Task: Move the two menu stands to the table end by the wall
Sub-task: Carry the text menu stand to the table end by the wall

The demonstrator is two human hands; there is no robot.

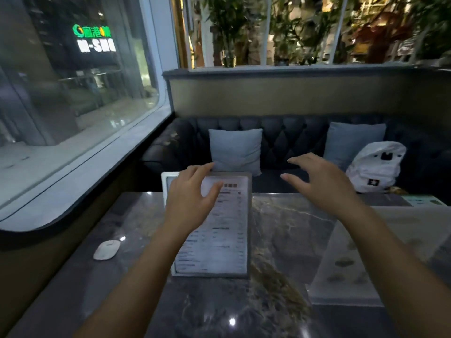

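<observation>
Two bare forearms enter from the lower edge of the view, each ending in a bare hand. The left hand (189, 198) and the right hand (322, 180) wear no glove, and no ring, watch, bracelet or strap shows on either wrist or on any finger. No sleeve or cuff reaches into view; both arms are uncovered for all of their visible length. The fingers are slim, with short nails.

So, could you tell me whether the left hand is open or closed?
Open: the left hand has spread fingers over the menu stand, gripping nothing.
</observation>
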